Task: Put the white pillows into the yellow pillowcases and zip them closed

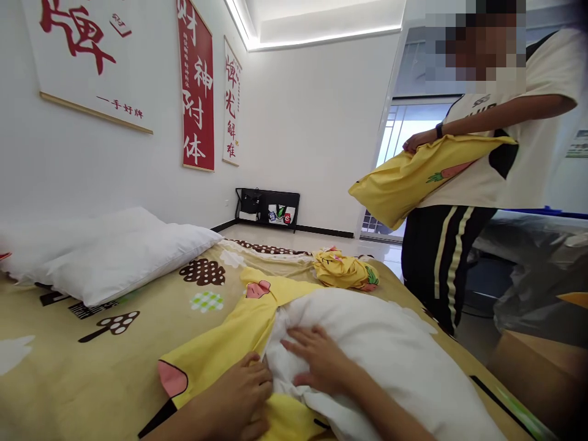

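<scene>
A yellow pillowcase [220, 343] with pink patches lies on the bed, and one end of a white pillow [386, 337] is inside its opening. The fingers of my left hand [241, 392] are curled over the pillowcase at the edge of that opening, gripping the cloth. My right hand [324, 361] lies on the white pillow with its fingers spread, pressing near the opening. Most of the pillow is outside the case, on the right. The underside of the pillowcase is hidden.
Several white pillows [133, 263] lie at the left of the patterned bed sheet [169, 318]. A crumpled yellow cloth [344, 269] is near the far edge. At the right a person [496, 165] holds a yellow pillowcase [413, 174], beside a cardboard box [542, 380].
</scene>
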The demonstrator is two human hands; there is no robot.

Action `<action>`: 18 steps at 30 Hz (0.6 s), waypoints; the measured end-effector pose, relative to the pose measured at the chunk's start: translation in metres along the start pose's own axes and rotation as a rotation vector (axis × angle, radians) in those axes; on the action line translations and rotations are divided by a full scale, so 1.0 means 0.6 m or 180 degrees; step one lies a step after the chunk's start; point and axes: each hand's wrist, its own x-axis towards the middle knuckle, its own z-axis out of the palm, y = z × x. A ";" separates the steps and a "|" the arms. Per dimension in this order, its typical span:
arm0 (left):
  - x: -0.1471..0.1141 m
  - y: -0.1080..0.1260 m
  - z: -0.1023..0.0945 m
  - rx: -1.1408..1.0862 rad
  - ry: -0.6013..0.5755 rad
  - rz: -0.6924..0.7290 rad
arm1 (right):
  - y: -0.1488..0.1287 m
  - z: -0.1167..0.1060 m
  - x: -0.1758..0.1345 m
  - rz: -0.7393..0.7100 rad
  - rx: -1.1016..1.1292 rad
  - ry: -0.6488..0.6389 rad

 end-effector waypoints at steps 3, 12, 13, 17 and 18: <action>-0.005 -0.001 0.003 0.0057 -0.0055 -0.0003 | 0.016 0.067 0.013 0.0028 -0.0051 -0.0140; -0.004 0.007 0.000 0.0096 -0.0061 0.0037 | -0.001 0.050 -0.018 -0.0157 -0.0236 -0.0020; -0.006 0.006 -0.001 0.0103 -0.0044 0.0059 | 0.000 0.050 -0.020 -0.0159 -0.0230 -0.0014; -0.002 0.013 -0.007 0.0221 0.0186 0.0154 | 0.008 0.075 -0.012 -0.0221 -0.0104 0.0073; 0.006 0.020 -0.008 0.0278 0.0319 0.0186 | 0.010 0.085 -0.004 -0.0156 0.0080 0.0213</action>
